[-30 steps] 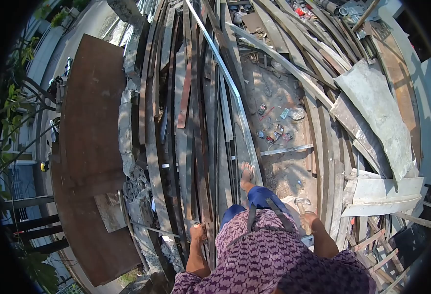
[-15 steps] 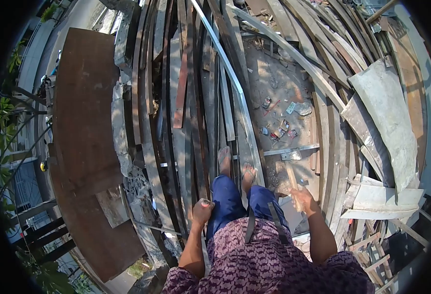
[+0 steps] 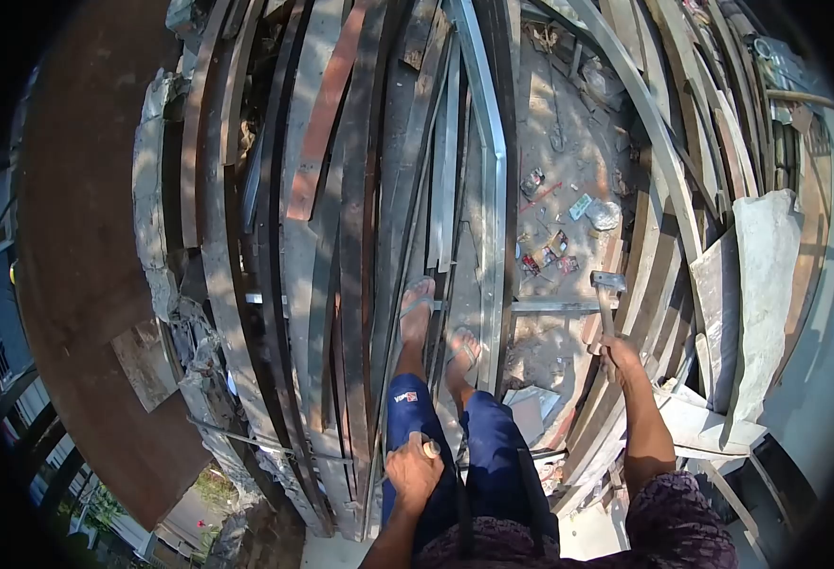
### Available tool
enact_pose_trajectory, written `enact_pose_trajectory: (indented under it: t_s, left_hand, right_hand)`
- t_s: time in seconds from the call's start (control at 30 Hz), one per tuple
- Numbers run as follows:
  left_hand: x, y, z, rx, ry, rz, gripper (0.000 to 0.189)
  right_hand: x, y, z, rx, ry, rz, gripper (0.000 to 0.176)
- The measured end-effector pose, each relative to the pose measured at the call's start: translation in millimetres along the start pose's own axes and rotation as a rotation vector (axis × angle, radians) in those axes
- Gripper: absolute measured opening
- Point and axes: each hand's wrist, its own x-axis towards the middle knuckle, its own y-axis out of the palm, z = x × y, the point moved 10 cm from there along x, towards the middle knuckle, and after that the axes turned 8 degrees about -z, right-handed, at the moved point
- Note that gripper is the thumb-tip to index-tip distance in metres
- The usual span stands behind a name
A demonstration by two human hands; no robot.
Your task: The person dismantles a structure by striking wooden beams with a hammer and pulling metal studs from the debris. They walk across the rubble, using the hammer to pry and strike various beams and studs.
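Note:
In my right hand (image 3: 618, 360) is a hammer, held by its wooden handle; its metal head (image 3: 609, 281) points forward, over the edge of the long planks at the right. My left hand (image 3: 415, 471) is closed in front of my left thigh, around a short thing with a pale, rounded end (image 3: 430, 449). The rest of that thing is hidden in the fist. My sandalled feet stand among long wooden beams (image 3: 355, 237) and a shiny metal channel (image 3: 498, 209).
Scattered litter (image 3: 548, 251) lies on the dusty ground ahead to the right. A bent grey sheet (image 3: 763, 284) leans on stacked planks at the right. Broken masonry (image 3: 156, 199) and a large brown sheet (image 3: 75, 218) flank the beams at the left. A crossbar (image 3: 554, 306) spans near my feet.
My view has shifted. My right hand has moved forward with the hammer, its head now farther right. My left hand has come across in front of my left thigh, still closed.

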Motion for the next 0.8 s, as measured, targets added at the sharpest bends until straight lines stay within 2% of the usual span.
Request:
enact_pose_trajectory:
  t_s: [0.07,0.1,0.17,0.2,0.23,0.3,0.33,0.4,0.53,0.63,0.77,0.8]
  left_hand:
    - [10.1,-1.4,4.3,-0.014,-0.007,-0.012,0.018]
    - [16.3,-2.5,6.7,-0.030,-0.007,-0.038,0.017]
    - [25.8,2.2,14.8,-0.050,-0.007,-0.048,0.016]
    - [29.7,3.6,22.0,-0.039,-0.037,-0.069,0.015]
    - [33.5,2.6,28.5,-0.027,-0.068,-0.090,0.015]
    - [43.3,-2.8,28.3,-0.058,-0.071,-0.119,0.015]
    - [44.2,-6.0,30.3,-0.068,-0.097,-0.101,0.015]
    - [55.9,-10.4,34.8,-0.074,-0.135,-0.071,0.016]
    - [67.6,-16.6,25.7,-0.030,-0.092,-0.051,0.017]
    - [77.5,-21.4,23.3,-0.009,-0.115,-0.050,0.018]
    - [75.9,-19.2,17.7,0.025,-0.048,0.007,0.020]
    - [77.4,-18.9,16.1,0.015,-0.054,0.024,0.020]
  right_hand:
    - [76.3,4.2,35.6,0.223,-0.145,-0.073,0.019]
    - [59.3,24.7,80.5,0.260,-0.210,-0.116,0.022]
    - [127.2,59.0,110.9,0.512,-0.097,-0.251,0.022]
    - [128.3,97.6,137.6,0.571,-0.077,-0.180,0.018]
    - [129.2,129.7,161.8,0.540,-0.115,-0.295,0.014]
    - [174.1,210.1,163.4,0.122,-0.169,-0.201,0.013]
    - [157.1,204.8,165.7,0.122,-0.155,-0.208,0.013]
    - [110.9,229.1,182.0,-0.283,-0.240,0.162,0.014]
    - [82.7,171.8,183.2,-0.298,-0.323,0.111,0.013]
    - [79.7,135.7,193.1,-0.036,-0.302,0.075,0.015]
    - [73.8,51.3,199.7,0.033,-0.497,-0.196,0.019]
    - [60.0,41.5,210.1,0.149,-0.516,-0.241,0.017]
